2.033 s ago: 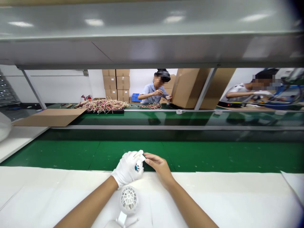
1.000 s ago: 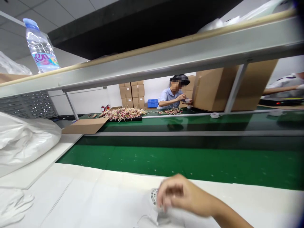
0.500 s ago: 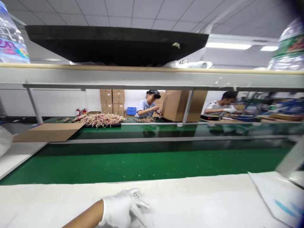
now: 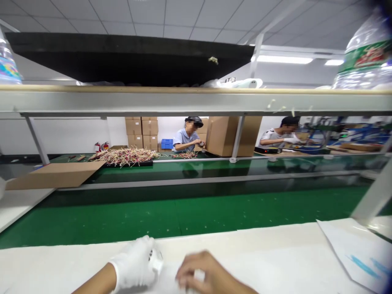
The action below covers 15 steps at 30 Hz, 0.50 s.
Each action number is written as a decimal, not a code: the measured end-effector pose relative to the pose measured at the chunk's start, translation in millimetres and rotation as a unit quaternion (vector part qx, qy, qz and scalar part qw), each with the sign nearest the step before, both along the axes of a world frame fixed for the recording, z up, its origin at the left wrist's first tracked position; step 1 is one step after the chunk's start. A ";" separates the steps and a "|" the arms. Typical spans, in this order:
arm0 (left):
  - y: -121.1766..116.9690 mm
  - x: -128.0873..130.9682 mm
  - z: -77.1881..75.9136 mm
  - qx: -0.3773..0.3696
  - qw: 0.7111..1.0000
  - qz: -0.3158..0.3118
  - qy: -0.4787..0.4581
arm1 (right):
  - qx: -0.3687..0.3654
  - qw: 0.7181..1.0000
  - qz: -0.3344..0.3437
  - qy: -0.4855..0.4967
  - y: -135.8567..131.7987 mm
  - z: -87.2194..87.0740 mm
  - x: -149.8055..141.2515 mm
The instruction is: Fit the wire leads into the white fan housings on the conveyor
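Note:
My left hand (image 4: 136, 263) wears a white glove and is low in the view, left of the middle, just above the white work surface (image 4: 269, 253). Its fingers are curled inward. Something white with small dark marks shows at the fingertips, too unclear to name. Close by on the right is my right hand (image 4: 211, 273), bare and smeared by motion, its fingers bent towards the left hand. A pale patch shows between its thumb and fingers; whether it holds anything is unclear.
A green conveyor belt (image 4: 128, 216) runs behind the work surface. A white sheet with blue marks (image 4: 358, 257) lies at right. Overhead spans a shelf (image 4: 171, 102) with bottles. Across the belt, two people work near a pile of thin pale sticks (image 4: 128, 156) and a large carton (image 4: 222, 136).
My right hand has come into view from the lower right. My left hand has shifted left, and its fingers, earlier stretched out, are now curled. The view has turned slightly right.

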<state>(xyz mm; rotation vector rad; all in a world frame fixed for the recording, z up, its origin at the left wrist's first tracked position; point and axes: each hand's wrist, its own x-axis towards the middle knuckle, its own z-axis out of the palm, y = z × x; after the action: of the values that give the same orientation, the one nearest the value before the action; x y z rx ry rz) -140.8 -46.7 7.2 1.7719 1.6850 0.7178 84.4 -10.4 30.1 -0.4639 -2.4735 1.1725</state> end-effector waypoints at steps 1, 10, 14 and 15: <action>2.0 -3.9 -2.1 -0.006 0.999 0.027 -0.028 | -0.049 0.994 -0.090 0.048 17.6 -9.1 -3.8; 34.0 1.0 -19.2 -0.047 0.786 0.159 -0.595 | -0.285 0.876 -0.289 0.258 96.4 -77.7 -40.0; 65.6 14.5 -23.8 -0.088 0.726 0.058 -0.679 | -0.294 0.882 -0.264 0.258 102.3 -72.2 -52.0; 73.4 17.9 -25.1 -0.085 0.725 0.040 -0.682 | -0.297 0.880 -0.265 0.260 103.9 -71.6 -52.9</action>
<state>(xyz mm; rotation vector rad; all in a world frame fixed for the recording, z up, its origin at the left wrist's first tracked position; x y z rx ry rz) -123.0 26.7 -17.9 0.5556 0.6916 1.3574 31.5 93.6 -41.5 -0.7994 -1.3765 1.5344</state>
